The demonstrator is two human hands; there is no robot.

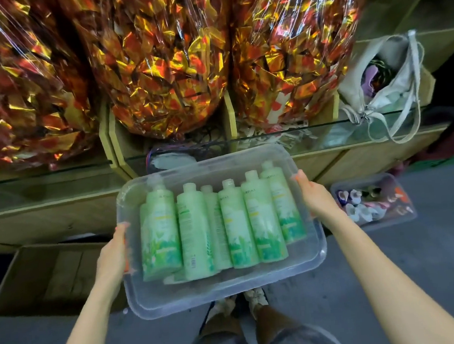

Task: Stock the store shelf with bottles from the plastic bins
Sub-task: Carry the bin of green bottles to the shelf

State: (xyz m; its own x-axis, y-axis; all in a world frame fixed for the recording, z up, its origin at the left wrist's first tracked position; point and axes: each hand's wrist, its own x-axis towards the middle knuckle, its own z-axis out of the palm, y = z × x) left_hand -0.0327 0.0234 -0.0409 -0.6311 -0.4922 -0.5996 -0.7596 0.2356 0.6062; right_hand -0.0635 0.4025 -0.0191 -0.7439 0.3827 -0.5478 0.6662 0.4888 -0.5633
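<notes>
I hold a clear plastic bin (pixel 229 288) in the air in front of me, above the floor. Several light green bottles (pixel 237 220) lie side by side in it, caps pointing away from me. My left hand (pixel 115 251) grips the bin's left rim, thumb on top. On the right rim my right hand (pixel 314 194) grips the same way. The glass-fronted store shelf (pixel 326 134) runs just beyond the bin's far edge.
Big bags of red and gold foil (pixel 158 68) fill the wooden compartments above the shelf. A white handbag (pixel 387 83) sits at the right on the shelf. A second bin (pixel 403 212) with small items stands on the floor right; an open cardboard box (pixel 52 278) left.
</notes>
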